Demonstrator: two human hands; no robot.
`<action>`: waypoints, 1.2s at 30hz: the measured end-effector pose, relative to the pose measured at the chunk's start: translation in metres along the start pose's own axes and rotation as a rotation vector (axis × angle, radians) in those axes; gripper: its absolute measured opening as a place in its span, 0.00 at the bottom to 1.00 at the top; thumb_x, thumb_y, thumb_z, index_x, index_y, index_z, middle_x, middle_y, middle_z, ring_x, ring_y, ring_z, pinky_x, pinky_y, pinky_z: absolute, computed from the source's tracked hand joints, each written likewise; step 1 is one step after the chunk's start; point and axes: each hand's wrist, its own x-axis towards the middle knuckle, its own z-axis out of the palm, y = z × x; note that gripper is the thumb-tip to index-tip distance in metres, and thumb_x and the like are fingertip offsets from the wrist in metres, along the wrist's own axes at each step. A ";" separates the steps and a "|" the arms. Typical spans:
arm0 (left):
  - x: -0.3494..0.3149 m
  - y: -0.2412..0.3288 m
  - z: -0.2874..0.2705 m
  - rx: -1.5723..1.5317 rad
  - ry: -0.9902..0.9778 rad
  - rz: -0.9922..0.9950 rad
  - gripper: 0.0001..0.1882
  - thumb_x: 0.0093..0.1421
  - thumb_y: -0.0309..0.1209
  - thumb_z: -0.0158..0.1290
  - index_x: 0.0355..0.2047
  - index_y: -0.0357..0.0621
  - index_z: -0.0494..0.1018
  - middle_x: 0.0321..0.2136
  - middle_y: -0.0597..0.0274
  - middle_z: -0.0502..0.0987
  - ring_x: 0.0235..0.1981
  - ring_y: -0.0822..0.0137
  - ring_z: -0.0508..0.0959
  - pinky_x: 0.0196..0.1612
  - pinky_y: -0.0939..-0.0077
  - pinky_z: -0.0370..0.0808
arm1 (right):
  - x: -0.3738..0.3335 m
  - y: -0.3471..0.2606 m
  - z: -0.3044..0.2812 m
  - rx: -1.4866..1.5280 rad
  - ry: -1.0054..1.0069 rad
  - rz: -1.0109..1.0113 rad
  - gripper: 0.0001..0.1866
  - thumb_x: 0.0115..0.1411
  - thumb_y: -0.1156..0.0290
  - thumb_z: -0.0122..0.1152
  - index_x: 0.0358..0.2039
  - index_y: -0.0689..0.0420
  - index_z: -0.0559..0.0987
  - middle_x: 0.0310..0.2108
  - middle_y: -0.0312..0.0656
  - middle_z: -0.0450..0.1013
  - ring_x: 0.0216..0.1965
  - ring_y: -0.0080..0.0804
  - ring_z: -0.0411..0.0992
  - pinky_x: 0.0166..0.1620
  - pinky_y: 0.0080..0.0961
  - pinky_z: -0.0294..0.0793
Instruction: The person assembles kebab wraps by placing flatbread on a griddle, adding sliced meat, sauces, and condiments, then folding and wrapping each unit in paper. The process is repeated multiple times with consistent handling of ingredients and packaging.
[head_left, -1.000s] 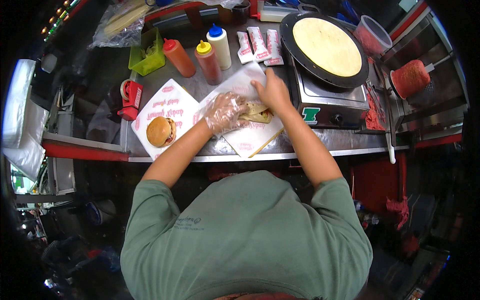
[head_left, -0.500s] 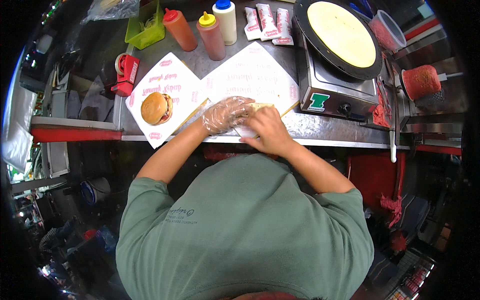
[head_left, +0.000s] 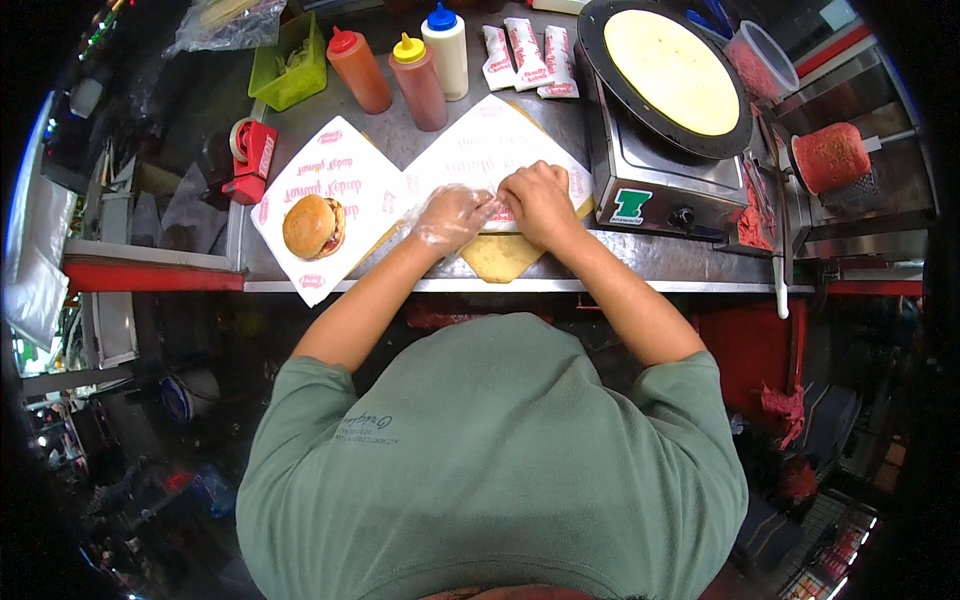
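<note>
Paper wrapper point(head_left: 475, 148) near corner folded up vs prev | green tub point(head_left: 290, 90): pale shreds point(head_left: 294, 58) | far corner pts away, fold's long axis L–R | L hand point(head_left: 452, 217) + R hand point(head_left: 540, 203): fingers curled, gripping wrapper

Where things are on the counter point(head_left: 570, 265)
The left hand point(head_left: 455, 217) and the right hand point(head_left: 540, 205) are side by side at a big paper point(head_left: 490, 135); left of them, a burger point(head_left: 313, 226) sits on another paper point(head_left: 365, 200), with a tape holder point(head_left: 252, 165) at its left and a tub point(head_left: 300, 92) behind; next to the tub stand three bottles point(head_left: 418, 90), then three packets point(head_left: 530, 55); on the right is a stove point(head_left: 655, 185), with a pan point(head_left: 735, 135) on top and a flatbread point(head_left: 670, 70) on the pan.
</note>
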 end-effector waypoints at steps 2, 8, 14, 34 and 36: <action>0.011 -0.022 0.012 0.050 0.027 0.041 0.18 0.70 0.44 0.51 0.37 0.43 0.81 0.31 0.41 0.81 0.34 0.38 0.80 0.41 0.46 0.76 | 0.009 -0.004 -0.014 -0.033 0.056 -0.046 0.10 0.58 0.67 0.70 0.38 0.57 0.83 0.38 0.40 0.79 0.49 0.42 0.73 0.55 0.41 0.64; 0.010 0.003 0.003 0.196 0.164 -0.081 0.14 0.68 0.41 0.53 0.44 0.45 0.79 0.39 0.47 0.82 0.44 0.43 0.80 0.50 0.47 0.74 | 0.006 0.016 0.001 -0.226 -0.306 -0.263 0.14 0.52 0.70 0.70 0.39 0.59 0.81 0.35 0.45 0.80 0.44 0.46 0.77 0.49 0.42 0.76; -0.007 0.006 0.002 0.347 0.052 0.094 0.22 0.65 0.41 0.58 0.56 0.47 0.73 0.47 0.53 0.80 0.53 0.51 0.77 0.58 0.49 0.68 | 0.028 0.020 -0.023 0.045 -0.334 -0.052 0.10 0.57 0.77 0.59 0.41 0.57 0.81 0.37 0.51 0.79 0.40 0.51 0.79 0.46 0.44 0.80; -0.126 0.008 0.047 -0.532 0.503 -0.695 0.12 0.74 0.32 0.54 0.48 0.33 0.74 0.42 0.45 0.81 0.42 0.53 0.83 0.50 0.60 0.83 | -0.039 -0.021 0.007 0.016 -0.242 -0.186 0.18 0.56 0.74 0.61 0.48 0.63 0.80 0.42 0.46 0.77 0.46 0.44 0.72 0.54 0.39 0.72; -0.123 0.013 0.039 -0.018 0.540 -0.216 0.11 0.73 0.31 0.54 0.47 0.34 0.76 0.44 0.44 0.81 0.45 0.52 0.81 0.53 0.56 0.79 | -0.035 -0.026 0.001 -0.020 -0.160 -0.211 0.19 0.57 0.71 0.64 0.49 0.61 0.80 0.43 0.44 0.76 0.48 0.43 0.71 0.56 0.41 0.69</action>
